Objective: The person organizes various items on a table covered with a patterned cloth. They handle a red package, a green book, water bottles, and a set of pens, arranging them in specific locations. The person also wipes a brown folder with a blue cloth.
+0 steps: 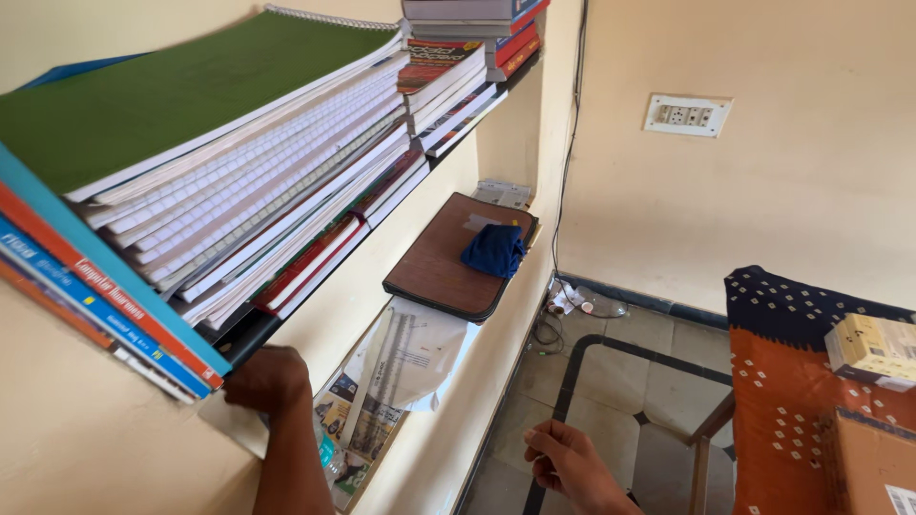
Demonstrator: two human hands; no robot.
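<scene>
The left hand (pixel 269 379), low and left of centre in the frame, has its grip curled under the near end of the book stack (pixel 219 181), knuckles outward; whether the fingers actually clasp a book cannot be told. The stack lies on the upper shelf (pixel 239 431), filling the upper left. The right hand (pixel 565 463), bottom centre, hangs loosely curled over the floor (pixel 620 381), holding nothing. Newspaper (pixel 382 391) covers the lower shelf, beside a brown folder (pixel 434 262) bearing a blue cloth (pixel 494 250).

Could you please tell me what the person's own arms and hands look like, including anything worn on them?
Both hands, left and right, are bare: no gloves, rings or markings show. Both forearms are uncovered too, with no sleeve, watch or bracelet in view.
</scene>
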